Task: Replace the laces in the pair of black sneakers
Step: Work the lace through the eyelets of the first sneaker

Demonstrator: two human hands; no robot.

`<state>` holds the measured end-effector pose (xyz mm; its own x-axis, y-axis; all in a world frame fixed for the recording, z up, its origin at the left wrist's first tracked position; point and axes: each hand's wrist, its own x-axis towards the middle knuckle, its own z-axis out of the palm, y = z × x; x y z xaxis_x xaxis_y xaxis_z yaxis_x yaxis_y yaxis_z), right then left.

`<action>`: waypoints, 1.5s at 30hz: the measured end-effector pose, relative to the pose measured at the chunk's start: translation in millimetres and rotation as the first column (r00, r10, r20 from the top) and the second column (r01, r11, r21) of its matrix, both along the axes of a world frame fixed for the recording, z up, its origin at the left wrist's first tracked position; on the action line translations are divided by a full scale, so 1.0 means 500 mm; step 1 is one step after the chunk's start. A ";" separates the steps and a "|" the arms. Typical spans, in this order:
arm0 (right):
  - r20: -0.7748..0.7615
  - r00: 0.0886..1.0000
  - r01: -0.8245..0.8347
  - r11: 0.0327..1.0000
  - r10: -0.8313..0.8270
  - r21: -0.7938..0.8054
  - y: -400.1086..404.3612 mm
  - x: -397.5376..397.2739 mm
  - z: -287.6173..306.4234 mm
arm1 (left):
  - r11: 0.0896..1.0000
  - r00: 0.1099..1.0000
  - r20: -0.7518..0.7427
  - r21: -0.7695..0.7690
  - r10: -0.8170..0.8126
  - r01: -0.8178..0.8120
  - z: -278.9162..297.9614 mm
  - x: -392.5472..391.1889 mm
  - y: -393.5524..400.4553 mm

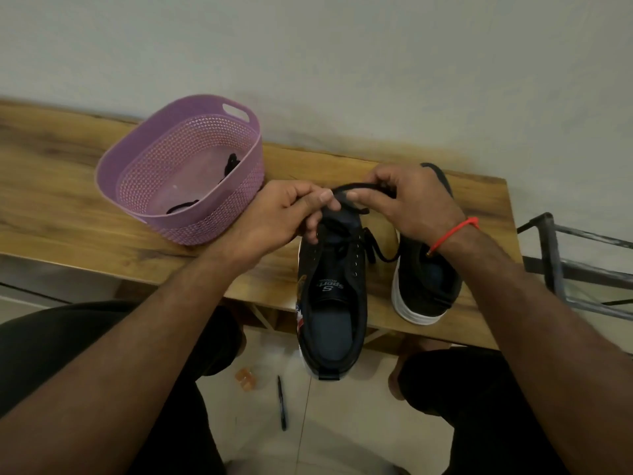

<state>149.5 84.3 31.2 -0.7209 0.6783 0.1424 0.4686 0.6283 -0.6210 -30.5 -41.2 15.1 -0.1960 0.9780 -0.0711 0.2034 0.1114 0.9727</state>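
Both arms reach out from the lap toward the bench (68, 159), so the work sits close & easy to see. Left hand (274, 217) pinches 1 end of the black lace (359, 188) w/ thumb and fingers. Right hand (418, 200) pinches the other part of the same loop, so the lace stays tight between them and doesn't slip. I think it's being pulled through the holes near the toe.

Near shoe (335, 303) lies on the bench w/ its heel hanging off the edge toward the person, prob. so the holes face up. Its lower holes look bare; 1 loose bit of lace trails off to the right side. 2nd shoe (424, 289) waits just beside it on the right, partly under the right wrist. Can't tell if it has a lace.

Purple basket (178, 173) stands on the left, near, w/ dark laces (233, 164) inside, handy to grab or drop.

Pen (281, 402) lies on the floor below.
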 end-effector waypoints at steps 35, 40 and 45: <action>-0.082 0.869 -0.489 0.825 0.487 -0.282 -0.053 -0.016 0.039 | 0.989 0.989 0.101 0.099 0.104 -0.114 -0.002 -0.016 0.008; -0.351 0.937 -0.075 0.976 -0.002 -0.205 -0.012 -0.004 0.047 | 0.983 0.888 0.432 -0.016 -0.157 0.182 0.031 0.026 -0.011; 0.284 0.916 -0.285 0.958 0.282 -0.032 -0.022 -0.005 0.016 | 0.978 0.636 0.769 0.174 -0.063 -0.115 0.028 0.006 0.004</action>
